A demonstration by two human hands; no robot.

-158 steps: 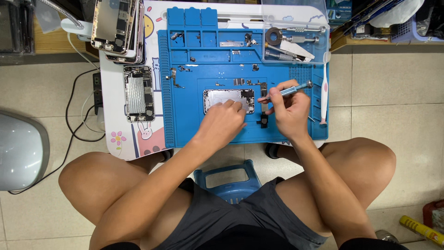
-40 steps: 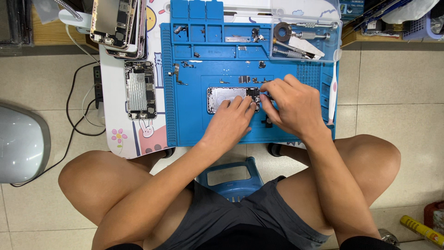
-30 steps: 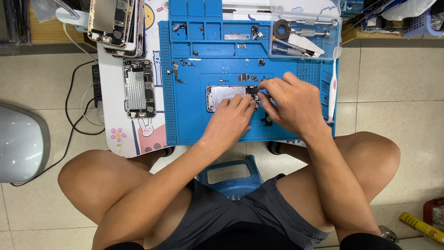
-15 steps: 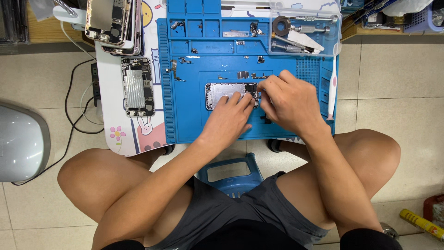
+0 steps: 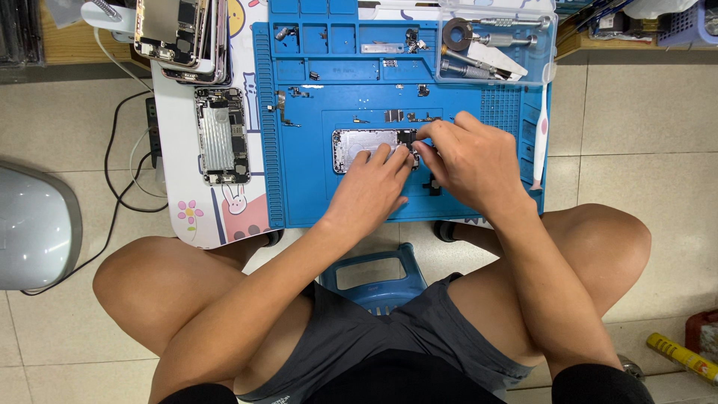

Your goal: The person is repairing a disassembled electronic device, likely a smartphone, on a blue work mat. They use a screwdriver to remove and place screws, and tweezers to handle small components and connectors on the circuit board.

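Phone chassis (image 5: 370, 146): opened silver shell, lying flat near the middle of the blue repair mat (image 5: 299, 187), long side running left to right; its right end is covered by fingers.
Left hand (image 5: 370, 191): palm down on the mat, fingertips resting on the lower right part of the chassis; grip is flat and pressing, not closed round anything.
Right hand (image 5: 467, 161): just beside the left hand, fingers bunched at the right end of the chassis; grip looks pinched at the fingertips, but what is between them is too small to tell.
Mat: lies on a white surface (image 5: 176, 179) with cartoon stickers; small screws and metal parts sit in its top compartments.
Second phone body (image 5: 221, 135): opened, on the white surface left of the mat, well apart from both hands.
Stacked phones (image 5: 179, 34): upper left corner of the surface.
Clear tool tray (image 5: 493, 37): upper right of the mat, holding metal tools.
White toothbrush (image 5: 538, 138): along the mat's right edge, near the right hand.
Blue stool (image 5: 374, 273): under the person, between the knees.
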